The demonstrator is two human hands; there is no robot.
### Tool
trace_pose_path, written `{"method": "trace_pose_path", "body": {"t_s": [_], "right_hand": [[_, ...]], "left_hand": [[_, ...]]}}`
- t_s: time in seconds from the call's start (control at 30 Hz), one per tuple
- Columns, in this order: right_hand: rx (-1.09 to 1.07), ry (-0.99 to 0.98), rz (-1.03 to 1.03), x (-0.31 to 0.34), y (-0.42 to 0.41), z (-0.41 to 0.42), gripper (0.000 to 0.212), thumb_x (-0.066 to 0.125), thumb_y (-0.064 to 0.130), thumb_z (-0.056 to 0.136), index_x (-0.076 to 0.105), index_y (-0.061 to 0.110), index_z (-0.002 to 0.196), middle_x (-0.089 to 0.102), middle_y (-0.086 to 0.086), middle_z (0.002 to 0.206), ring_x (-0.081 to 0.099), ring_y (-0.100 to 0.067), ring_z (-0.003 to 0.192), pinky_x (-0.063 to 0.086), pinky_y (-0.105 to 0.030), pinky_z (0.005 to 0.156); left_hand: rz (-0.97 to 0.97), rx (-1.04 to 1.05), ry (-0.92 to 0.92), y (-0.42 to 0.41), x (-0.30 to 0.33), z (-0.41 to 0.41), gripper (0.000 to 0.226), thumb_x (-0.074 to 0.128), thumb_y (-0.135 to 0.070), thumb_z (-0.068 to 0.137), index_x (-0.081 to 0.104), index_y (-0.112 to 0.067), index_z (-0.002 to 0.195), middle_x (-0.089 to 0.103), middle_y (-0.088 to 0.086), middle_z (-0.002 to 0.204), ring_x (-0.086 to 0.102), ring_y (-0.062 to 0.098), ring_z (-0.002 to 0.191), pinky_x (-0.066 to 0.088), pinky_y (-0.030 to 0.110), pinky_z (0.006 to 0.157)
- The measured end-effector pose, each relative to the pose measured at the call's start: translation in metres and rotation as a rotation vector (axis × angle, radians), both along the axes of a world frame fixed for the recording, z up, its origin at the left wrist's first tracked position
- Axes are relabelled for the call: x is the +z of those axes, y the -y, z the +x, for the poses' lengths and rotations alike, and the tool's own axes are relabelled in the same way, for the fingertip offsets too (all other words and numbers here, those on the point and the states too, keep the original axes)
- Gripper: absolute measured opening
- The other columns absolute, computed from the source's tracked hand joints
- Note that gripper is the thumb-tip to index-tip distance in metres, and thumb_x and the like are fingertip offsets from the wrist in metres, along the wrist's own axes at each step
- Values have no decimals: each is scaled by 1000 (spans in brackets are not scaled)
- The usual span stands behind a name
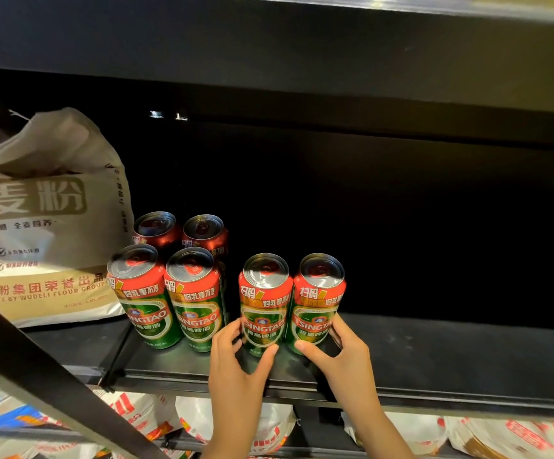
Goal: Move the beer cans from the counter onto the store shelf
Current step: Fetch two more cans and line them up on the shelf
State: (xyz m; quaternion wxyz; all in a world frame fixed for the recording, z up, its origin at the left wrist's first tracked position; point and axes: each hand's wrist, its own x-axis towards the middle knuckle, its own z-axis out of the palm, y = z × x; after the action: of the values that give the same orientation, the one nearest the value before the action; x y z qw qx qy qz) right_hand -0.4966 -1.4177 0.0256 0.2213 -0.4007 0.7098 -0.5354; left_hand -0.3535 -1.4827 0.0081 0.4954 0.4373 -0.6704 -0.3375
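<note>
My left hand [235, 352] and right hand [338, 342] each grasp a can [264, 303], [317, 303] standing on the shelf [467, 352]; I should slide both left against the stocked cans [169, 293], upright.

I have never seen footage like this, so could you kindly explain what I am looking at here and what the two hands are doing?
There is one picture, taken by a camera worn on a person's head, looking down at their bare hands. There is no machine. The dark shelf holds six upright beer cans beside a flour sack. The left hand grips one front can; the right hand grips the can beside it. Both stand on the shelf. More bags lie below.
</note>
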Motion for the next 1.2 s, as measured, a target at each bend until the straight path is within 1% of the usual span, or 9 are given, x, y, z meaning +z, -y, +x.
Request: {"method": "trace_pose_path", "body": {"t_s": [0.07,0.17,0.27,0.37,0.5,0.63,0.73,0.9,1.2], "right_hand": [[-4,2,-4,0,2,2,56,79,29,71,57,29,123,66,21,112,59,2,108,49,-19,93],[-9,2,-10,0,4,4,57,79,29,72,56,29,124,65,20,113,58,4,108,47,-10,87],[-11,11,-26,1,8,6,54,79,26,72,54,35,120,64,23,112,58,6,106,45,-4,81],[-17,1,-40,1,11,6,52,79,26,72,54,36,117,65,21,110,59,4,105,45,-6,81],[-19,-16,-54,1,17,7,47,79,26,74,54,39,111,66,20,109,60,3,103,46,-8,82],[6,-1,-59,-1,21,5,41,77,28,75,58,28,111,68,15,108,62,-2,104,51,-17,86],[18,12,-53,-2,24,2,43,77,27,76,59,21,114,68,12,109,62,-2,104,52,-18,86],[4,22,-20,1,30,1,41,78,23,75,55,28,109,65,17,105,58,9,100,45,-3,76],[-11,13,2,2,35,-1,38,78,20,75,53,33,99,62,21,98,56,17,94,44,-1,71]], "left_hand": [[-27,7,6,-1,-1,0,64,69,-37,70,42,-35,128,46,-24,123,53,2,109,45,12,89],[-21,36,27,-1,-1,-2,64,67,-34,72,46,-21,132,48,-10,128,57,18,110,47,22,88],[-34,74,88,-1,-2,-5,65,63,-35,76,47,-11,135,51,1,131,55,23,115,51,40,91],[28,116,137,-1,0,-10,69,58,-40,79,41,-13,141,50,5,137,53,25,121,49,46,95],[122,120,148,-1,5,-22,67,57,-34,88,29,-17,146,39,2,147,38,19,134,35,35,109],[173,139,100,-3,8,-31,64,53,-25,93,23,-16,148,30,0,151,27,13,139,22,20,107],[173,156,78,-4,8,-35,62,51,-22,94,22,-16,148,29,0,152,25,13,140,20,20,106],[163,196,62,1,9,-43,59,50,-19,94,24,-11,147,31,5,150,26,17,139,21,21,106],[194,245,-1,6,12,-54,56,50,-12,94,27,-9,145,33,9,148,31,22,137,26,24,103]]}}
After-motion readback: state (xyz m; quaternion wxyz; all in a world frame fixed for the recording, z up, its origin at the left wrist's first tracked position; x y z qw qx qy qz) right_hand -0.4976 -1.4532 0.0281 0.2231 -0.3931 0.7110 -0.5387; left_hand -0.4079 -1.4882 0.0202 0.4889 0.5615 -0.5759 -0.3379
